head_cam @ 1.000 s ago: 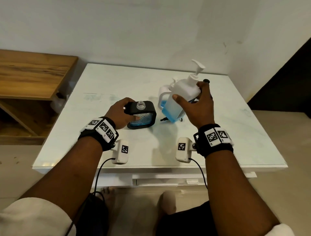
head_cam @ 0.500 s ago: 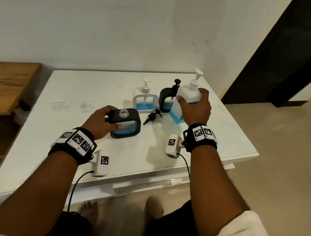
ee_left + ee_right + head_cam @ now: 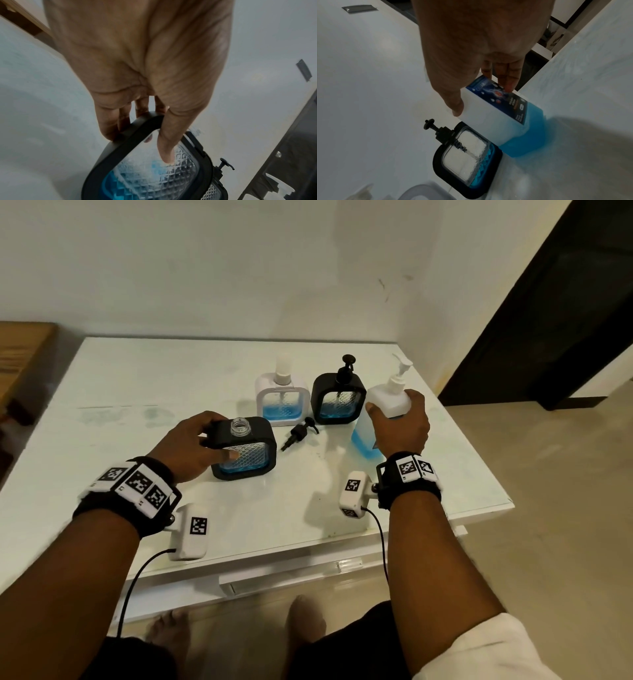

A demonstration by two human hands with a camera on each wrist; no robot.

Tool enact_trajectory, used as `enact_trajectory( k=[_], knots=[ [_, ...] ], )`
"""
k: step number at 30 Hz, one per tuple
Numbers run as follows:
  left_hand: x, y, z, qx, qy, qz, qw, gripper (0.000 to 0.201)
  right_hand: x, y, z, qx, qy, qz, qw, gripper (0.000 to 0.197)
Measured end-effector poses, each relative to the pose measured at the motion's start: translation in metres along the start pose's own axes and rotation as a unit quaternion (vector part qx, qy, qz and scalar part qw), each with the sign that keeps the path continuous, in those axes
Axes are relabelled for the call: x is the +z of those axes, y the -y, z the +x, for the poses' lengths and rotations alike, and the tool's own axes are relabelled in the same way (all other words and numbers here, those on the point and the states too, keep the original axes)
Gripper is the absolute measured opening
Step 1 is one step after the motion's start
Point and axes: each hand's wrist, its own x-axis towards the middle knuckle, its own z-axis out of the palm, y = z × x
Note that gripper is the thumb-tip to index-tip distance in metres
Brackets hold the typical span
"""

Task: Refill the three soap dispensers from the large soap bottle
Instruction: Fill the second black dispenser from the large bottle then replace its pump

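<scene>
My left hand [image 3: 195,446] grips an uncapped black dispenser [image 3: 245,451] on the white table [image 3: 137,392], thumb on its clear front; a little blue soap sits at the bottom [image 3: 147,180]. Its black pump [image 3: 298,433] lies loose on the table just behind. My right hand [image 3: 400,426] holds the large white pump bottle [image 3: 390,398] by its upper body, upright, base at the table near the right edge; blue soap fills its lower part [image 3: 527,136]. Behind stand a white dispenser [image 3: 282,398] and a second black dispenser [image 3: 337,398], both capped, with blue soap low inside.
The table's right edge [image 3: 479,460] is close to the large bottle. A wooden shelf [image 3: 20,350] stands at far left, a dark doorway [image 3: 565,302] at right. My bare feet [image 3: 305,621] are under the front edge.
My right hand has carried the large bottle to the right and lowered it toward the table beside the second black dispenser. The head view swung right. My left hand kept its hold.
</scene>
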Motion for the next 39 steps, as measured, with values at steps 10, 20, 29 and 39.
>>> enact_trajectory(
  k=[10,20,29,39],
  knots=[
    [0.001,-0.001,0.0,-0.002,-0.007,0.007,1.0,0.048,-0.001,-0.004,-0.006,-0.041,-0.027,0.014,0.999,0.089],
    [0.0,-0.002,-0.002,-0.006,-0.013,0.011,1.0,0.051,0.012,0.015,-0.023,-0.197,-0.151,-0.02,0.968,0.07],
    [0.0,0.001,0.002,-0.011,-0.011,0.013,1.0,0.052,0.006,0.025,-0.025,-0.238,-0.172,-0.034,0.955,0.066],
    [0.001,0.001,0.001,-0.01,-0.01,0.009,1.0,0.054,0.023,0.058,-0.039,-0.358,-0.123,0.04,0.925,0.036]
  ],
)
